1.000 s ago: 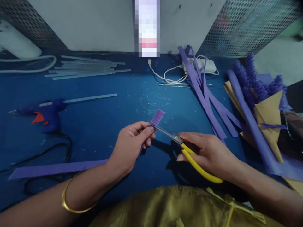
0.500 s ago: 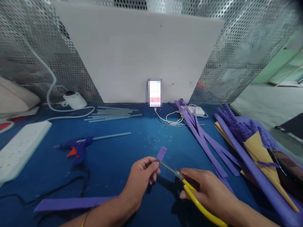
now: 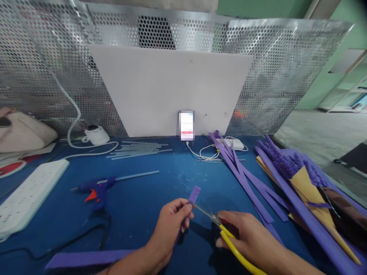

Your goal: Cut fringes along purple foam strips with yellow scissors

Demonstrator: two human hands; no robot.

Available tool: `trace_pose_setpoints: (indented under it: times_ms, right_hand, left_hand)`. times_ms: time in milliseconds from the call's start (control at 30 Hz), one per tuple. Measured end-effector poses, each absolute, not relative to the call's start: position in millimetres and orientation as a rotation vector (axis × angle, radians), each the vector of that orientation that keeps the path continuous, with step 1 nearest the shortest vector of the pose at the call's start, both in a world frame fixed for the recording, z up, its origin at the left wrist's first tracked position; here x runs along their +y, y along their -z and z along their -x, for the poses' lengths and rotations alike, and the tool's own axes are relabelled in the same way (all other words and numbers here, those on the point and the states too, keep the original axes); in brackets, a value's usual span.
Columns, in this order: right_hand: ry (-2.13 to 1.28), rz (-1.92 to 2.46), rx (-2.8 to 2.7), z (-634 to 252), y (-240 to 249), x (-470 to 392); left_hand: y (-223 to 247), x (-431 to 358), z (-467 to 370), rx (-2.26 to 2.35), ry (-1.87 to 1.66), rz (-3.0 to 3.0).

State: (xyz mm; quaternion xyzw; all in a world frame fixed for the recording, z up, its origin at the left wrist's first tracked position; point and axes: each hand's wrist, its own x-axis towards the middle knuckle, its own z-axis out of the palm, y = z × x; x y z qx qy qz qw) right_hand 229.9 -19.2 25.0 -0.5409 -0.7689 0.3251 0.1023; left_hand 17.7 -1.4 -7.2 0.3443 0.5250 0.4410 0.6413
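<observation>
My left hand (image 3: 176, 217) pinches a narrow purple strip (image 3: 195, 194) between thumb and fingers, its short end sticking up past the fingertips. My right hand (image 3: 243, 233) is closed round the yellow handles of a pair of scissors (image 3: 229, 232). The metal blades point left and reach the strip right at my left fingertips; whether they are fully closed I cannot make out. Under my left forearm lies a wider purple strip (image 3: 88, 258). Long purple strips (image 3: 243, 175) lie loosely crossed to the right of my hands.
At left are a blue glue gun (image 3: 99, 189) holding a glue stick, a white power strip (image 3: 31, 194) and a white cup (image 3: 96, 136). Loose glue sticks (image 3: 137, 149) lie behind. A phone (image 3: 186, 126) leans against the white board (image 3: 172, 88). Purple flowers (image 3: 295, 160) with wrapping fill the right.
The camera view has tilted up, so the table sits lower in the picture. My hands, the strip and the scissors keep nearly the same positions relative to each other.
</observation>
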Motion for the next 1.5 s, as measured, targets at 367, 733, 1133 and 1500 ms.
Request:
trace_pose_setpoints:
  times_ms: [367, 733, 1133, 1500]
  right_hand:
    - [-0.966, 1.589, -2.278, -230.3, -24.6, -18.2]
    - [-0.988, 1.618, -2.269, -231.9, -19.9, -18.8]
    - [-0.967, 1.624, -2.317, -234.2, -13.6, -16.9]
    - [-0.957, 1.625, -2.338, -236.1, -7.9, -18.6]
  left_hand:
    - [3.8, -2.3, -17.7, 1.204, -1.007, -0.784]
    - [3.8, -1.8, -17.8, 1.218, -0.998, -0.782]
    - [6.7, -1.0, -17.3, 1.226, -0.984, -0.777]
    - [5.9, 0.0, -17.3, 1.241, -0.983, -0.786]
